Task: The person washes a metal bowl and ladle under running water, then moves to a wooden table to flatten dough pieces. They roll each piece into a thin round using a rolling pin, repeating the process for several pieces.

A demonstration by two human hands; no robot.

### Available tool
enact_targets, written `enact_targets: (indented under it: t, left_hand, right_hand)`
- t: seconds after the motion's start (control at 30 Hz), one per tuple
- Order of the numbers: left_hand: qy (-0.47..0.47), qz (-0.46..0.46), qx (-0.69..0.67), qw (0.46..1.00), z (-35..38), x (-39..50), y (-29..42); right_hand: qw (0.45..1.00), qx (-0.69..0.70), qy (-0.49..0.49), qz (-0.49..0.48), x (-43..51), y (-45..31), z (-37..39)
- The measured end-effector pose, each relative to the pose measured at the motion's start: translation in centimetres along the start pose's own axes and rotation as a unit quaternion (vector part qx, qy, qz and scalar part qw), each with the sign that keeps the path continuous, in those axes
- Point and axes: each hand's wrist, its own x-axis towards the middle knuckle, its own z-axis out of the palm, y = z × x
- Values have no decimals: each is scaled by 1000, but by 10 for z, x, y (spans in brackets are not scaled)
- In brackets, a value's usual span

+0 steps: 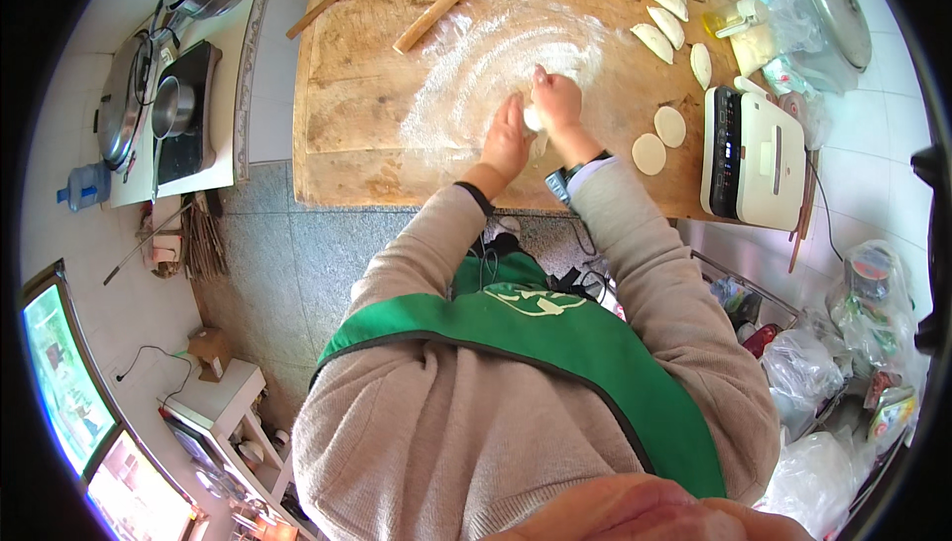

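On a floured wooden board, a small white lump of dough sits between my two hands. My left hand lies against its left side, fingers extended. The fingers of my right hand are curled at its right side; whether they grip the dough is hard to tell. A wooden rolling pin rests beyond my hands. Two round dough wrappers lie to the right, below several folded dumplings. Loose flour is spread around my hands.
A white appliance with a control panel stands at the board's right edge, near an oil container. A wooden stick lies at the upper left. Beyond a gap on the left, a saucepan sits on a black cooktop.
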Motion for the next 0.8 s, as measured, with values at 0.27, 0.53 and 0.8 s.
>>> enact_targets:
  t: [0.27,0.53,0.8]
  left_hand:
    - [-126,14,-67,990,-40,-51,-23]
    - [-98,-12,30,995,-54,42,-60]
    - [-36,-134,-7,990,-25,57,-42]
  right_hand:
    - [965,23,201,-165,-67,28,55]
    - [981,-59,163,-82,14,4,64]
    - [996,-39,15,-74,50,-8,47]
